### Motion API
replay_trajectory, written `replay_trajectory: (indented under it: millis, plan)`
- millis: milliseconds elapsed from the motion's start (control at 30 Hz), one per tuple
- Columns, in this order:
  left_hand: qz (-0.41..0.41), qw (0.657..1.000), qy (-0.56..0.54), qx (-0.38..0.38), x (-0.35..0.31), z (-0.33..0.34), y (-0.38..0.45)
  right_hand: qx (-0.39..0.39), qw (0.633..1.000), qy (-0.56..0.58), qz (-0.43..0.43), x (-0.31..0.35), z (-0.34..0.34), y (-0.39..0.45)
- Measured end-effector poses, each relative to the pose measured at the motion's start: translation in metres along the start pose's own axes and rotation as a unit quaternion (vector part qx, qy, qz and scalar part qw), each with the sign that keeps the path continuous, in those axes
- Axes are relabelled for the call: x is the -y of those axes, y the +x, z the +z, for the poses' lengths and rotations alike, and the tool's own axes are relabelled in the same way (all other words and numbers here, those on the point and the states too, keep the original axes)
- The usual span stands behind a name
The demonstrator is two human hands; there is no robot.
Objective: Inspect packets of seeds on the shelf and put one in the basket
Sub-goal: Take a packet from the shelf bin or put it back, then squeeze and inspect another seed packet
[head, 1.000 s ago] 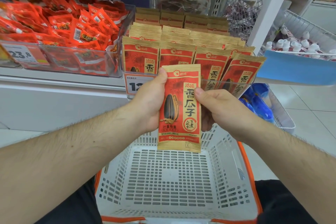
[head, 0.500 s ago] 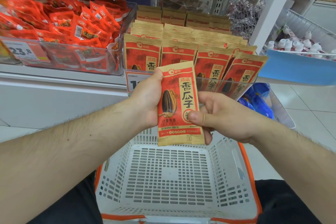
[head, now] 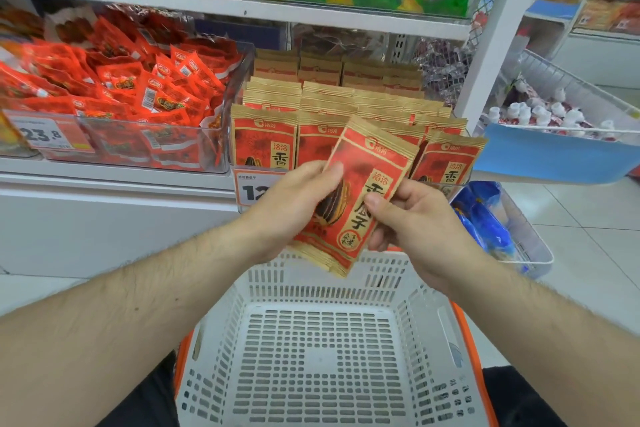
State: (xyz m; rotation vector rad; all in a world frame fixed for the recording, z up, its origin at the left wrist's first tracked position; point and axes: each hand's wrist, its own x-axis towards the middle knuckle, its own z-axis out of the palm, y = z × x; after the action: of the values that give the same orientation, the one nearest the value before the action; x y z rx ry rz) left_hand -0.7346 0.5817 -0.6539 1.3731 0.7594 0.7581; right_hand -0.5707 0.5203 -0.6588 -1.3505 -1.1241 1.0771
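I hold a red and tan packet of sunflower seeds (head: 367, 177) in both hands, tilted with its top leaning right. My left hand (head: 294, 204) grips its left edge with the thumb on the front. My right hand (head: 412, 215) pinches its right edge. The packet hangs above the far rim of the white plastic basket (head: 322, 288), whose slotted floor holds nothing. Rows of matching seed packets (head: 266, 139) stand upright on the shelf just behind the held one.
A clear bin of small red snack packets (head: 121, 97) sits left of the seed rows, with a price tag (head: 41, 135). A white shelf post (head: 491, 31) rises at right. Beyond it are a wire bin of bottles (head: 554, 114) and a low bin of blue packs (head: 485, 218).
The packet has tilted from upright to leaning right and risen slightly toward the shelf. My right thumb now presses on its front, and the view has shifted upward.
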Motion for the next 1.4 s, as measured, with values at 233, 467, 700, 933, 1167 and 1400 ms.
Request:
replay_trajectory:
  millis: [233, 467, 700, 933, 1167, 1400]
  plan:
    - [-0.012, 0.990, 0.119, 0.075, -0.009, -0.015, 0.002, -0.015, 0.999, 0.034, 0.022, 0.021, -0.013, 0.000]
    - [0.042, 0.994, 0.097, -0.037, -0.056, -0.016, 0.015, -0.030, 0.981, 0.186, 0.046, 0.041, -0.017, 0.005]
    - [0.087, 0.985, 0.004, -0.148, -0.096, -0.019, 0.051, -0.085, 0.931, 0.349, 0.058, 0.072, -0.010, 0.028]
    - [0.117, 0.885, 0.406, -0.194, -0.113, -0.051, 0.096, -0.160, 0.929, 0.334, -0.005, 0.103, -0.032, 0.074]
    - [-0.026, 0.757, 0.653, 0.005, -0.105, -0.069, 0.157, -0.167, 0.973, 0.113, -0.108, 0.115, -0.034, 0.118]
    - [-0.081, 0.740, 0.663, 0.080, -0.106, -0.076, 0.164, -0.149, 0.955, -0.199, -0.165, 0.117, -0.026, 0.153]
